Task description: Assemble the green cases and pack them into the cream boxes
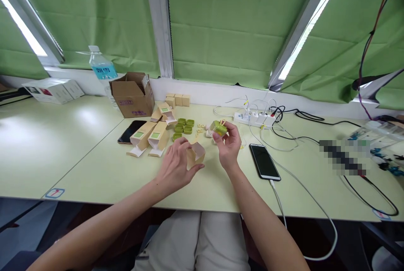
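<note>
My left hand (177, 162) is wrapped round a small beige paper box (196, 155), whose open end faces up and away. To its right, my right hand (229, 144) pinches a small green case (218, 127) with a yellow loop on top, raised over the table. Behind my hands sit several green square pieces (183, 126), with small yellow parts (200, 129) beside them. Left of these, opened beige boxes with green labels (159, 135) lie on the table, one more (167, 112) just behind them.
A cardboard box (134, 97), small closed boxes (182, 100) and a water bottle (102, 69) stand at the back. One phone (131, 131) lies left, another (264, 161) right with its cable. A power strip (254, 119) and loose cables cover the back right.
</note>
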The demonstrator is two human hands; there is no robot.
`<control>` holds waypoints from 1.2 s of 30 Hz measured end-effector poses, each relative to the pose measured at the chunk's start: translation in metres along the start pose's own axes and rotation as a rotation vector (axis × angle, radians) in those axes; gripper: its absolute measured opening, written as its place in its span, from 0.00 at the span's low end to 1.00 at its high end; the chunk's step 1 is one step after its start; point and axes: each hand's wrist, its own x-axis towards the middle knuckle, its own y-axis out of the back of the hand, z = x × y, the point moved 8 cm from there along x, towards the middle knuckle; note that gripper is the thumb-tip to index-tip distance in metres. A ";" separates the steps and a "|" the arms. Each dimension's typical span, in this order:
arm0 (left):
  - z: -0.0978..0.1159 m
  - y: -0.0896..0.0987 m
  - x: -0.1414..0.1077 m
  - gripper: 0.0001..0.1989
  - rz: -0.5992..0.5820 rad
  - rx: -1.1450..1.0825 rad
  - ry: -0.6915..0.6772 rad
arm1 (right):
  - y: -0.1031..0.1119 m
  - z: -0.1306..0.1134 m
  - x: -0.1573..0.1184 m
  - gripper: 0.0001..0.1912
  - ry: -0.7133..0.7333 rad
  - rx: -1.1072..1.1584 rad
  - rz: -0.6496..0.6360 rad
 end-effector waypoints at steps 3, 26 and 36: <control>0.001 -0.012 0.011 0.20 -0.140 -0.049 -0.041 | -0.003 -0.006 -0.002 0.25 0.022 0.052 -0.044; -0.027 -0.020 0.026 0.10 -0.156 -0.503 0.096 | -0.036 -0.020 -0.028 0.18 0.345 -0.359 -0.405; -0.050 -0.030 0.013 0.23 -0.106 -0.518 0.131 | -0.034 -0.019 -0.026 0.15 0.363 -0.523 -0.424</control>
